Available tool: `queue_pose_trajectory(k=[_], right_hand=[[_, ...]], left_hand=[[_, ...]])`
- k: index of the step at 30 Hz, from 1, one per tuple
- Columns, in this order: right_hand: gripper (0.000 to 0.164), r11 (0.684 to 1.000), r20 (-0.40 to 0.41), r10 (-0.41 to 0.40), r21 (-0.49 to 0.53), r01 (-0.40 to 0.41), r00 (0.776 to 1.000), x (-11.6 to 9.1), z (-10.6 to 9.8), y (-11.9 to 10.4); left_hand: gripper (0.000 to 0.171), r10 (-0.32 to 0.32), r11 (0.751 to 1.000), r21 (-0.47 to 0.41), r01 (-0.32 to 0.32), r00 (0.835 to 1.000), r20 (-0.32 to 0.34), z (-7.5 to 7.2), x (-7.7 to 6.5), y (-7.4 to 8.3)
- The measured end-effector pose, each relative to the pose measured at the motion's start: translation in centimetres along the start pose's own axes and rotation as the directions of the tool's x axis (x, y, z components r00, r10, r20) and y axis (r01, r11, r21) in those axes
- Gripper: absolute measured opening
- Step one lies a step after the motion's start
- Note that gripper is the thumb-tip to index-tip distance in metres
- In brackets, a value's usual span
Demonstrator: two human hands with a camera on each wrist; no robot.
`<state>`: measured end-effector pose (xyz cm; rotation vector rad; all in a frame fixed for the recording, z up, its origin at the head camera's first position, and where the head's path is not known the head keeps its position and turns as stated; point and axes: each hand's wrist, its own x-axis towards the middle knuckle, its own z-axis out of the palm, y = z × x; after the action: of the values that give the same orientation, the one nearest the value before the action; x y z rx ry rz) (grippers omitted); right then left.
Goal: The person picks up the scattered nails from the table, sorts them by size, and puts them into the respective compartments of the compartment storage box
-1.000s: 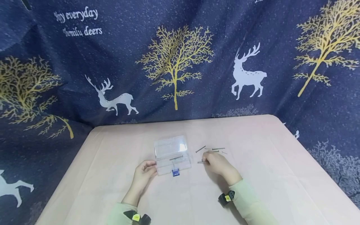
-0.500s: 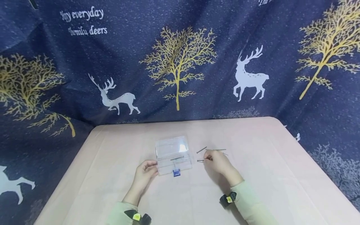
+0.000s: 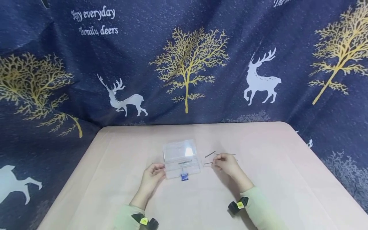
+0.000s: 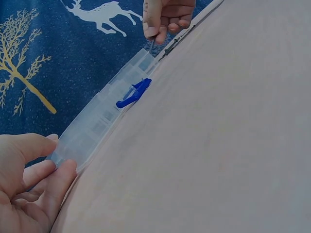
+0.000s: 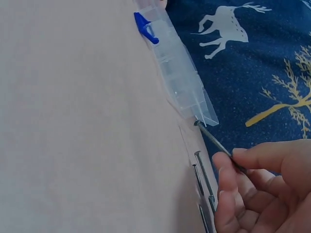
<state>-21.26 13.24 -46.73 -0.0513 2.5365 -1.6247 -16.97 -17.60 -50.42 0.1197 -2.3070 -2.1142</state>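
A clear plastic box (image 3: 173, 174) with a blue latch (image 3: 184, 176) stands on the table, its lid (image 3: 176, 150) raised at the back. My left hand (image 3: 153, 177) grips the left end of the box between thumb and fingers. To the right of the box, my right hand (image 3: 228, 165) pinches a long metal nail (image 5: 216, 141) near one end, between thumb and fingers. The nail's head points toward the box's right end. Inside the rear part of the box lies another nail (image 3: 185, 162).
Several loose nails (image 3: 210, 154) lie on the pale tablecloth (image 3: 198, 204) behind and beneath the right hand, partly hidden by it. A dark blue cloth (image 3: 207, 105) with deer and trees hangs behind the table's far edge.
The right hand has lifted slightly with the nail, which now points left from its fingertips. The left hand keeps its hold on the box. The head view has shifted a little.
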Motion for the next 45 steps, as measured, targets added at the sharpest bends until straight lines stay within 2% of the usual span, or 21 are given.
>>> queue_pose_trajectory(k=[5, 11, 14, 17, 27, 32, 39, 45], right_hand=[[0.017, 0.994, -0.015, 0.0, 0.109, 0.001, 1.0, -0.5, -0.5, 0.3], [0.02, 0.988, -0.048, 0.097, 0.129, -0.09, 0.994, 0.0, -0.8, -0.1], [0.023, 0.986, -0.052, 0.108, 0.135, -0.1, 0.993, 0.4, -0.6, -1.0], [0.023, 0.988, -0.034, 0.08, 0.138, -0.074, 0.996, 0.8, -0.1, -1.8], [0.021, 0.972, 0.011, 0.044, 0.23, -0.045, 0.999, 1.4, 2.6, -3.6], [0.019, 0.981, 0.039, 0.004, 0.194, -0.011, 0.999, 1.6, 4.0, -4.0], [0.019, 0.981, 0.083, -0.057, 0.191, 0.04, 0.995, 1.8, 5.5, -4.6], [0.018, 0.991, 0.101, -0.055, 0.128, 0.042, 0.993, 1.8, 6.8, -5.3]], left_hand=[[0.03, 0.014, 1.0, -0.009, -0.014, 1.0, 0.009, 0.3, -0.1, 0.1], [0.03, 0.041, 0.998, 0.042, -0.041, 0.999, 0.013, 0.5, 0.0, 0.3], [0.029, 0.049, 0.997, 0.064, -0.05, 0.999, 0.014, 0.5, 0.1, 0.3], [0.028, 0.057, 0.995, 0.084, -0.057, 0.998, 0.005, 0.3, 0.2, 0.3], [0.028, 0.091, 0.996, 0.022, -0.092, 0.996, 0.006, 0.2, 0.3, -0.2], [0.031, 0.104, 0.994, 0.013, -0.104, 0.995, 0.014, 0.5, 0.2, -0.1], [0.032, 0.077, 0.995, 0.066, -0.077, 0.997, 0.003, 0.3, 0.0, 0.1], [0.031, 0.085, 0.993, 0.084, -0.084, 0.996, -0.01, -0.3, -0.3, 0.0]])
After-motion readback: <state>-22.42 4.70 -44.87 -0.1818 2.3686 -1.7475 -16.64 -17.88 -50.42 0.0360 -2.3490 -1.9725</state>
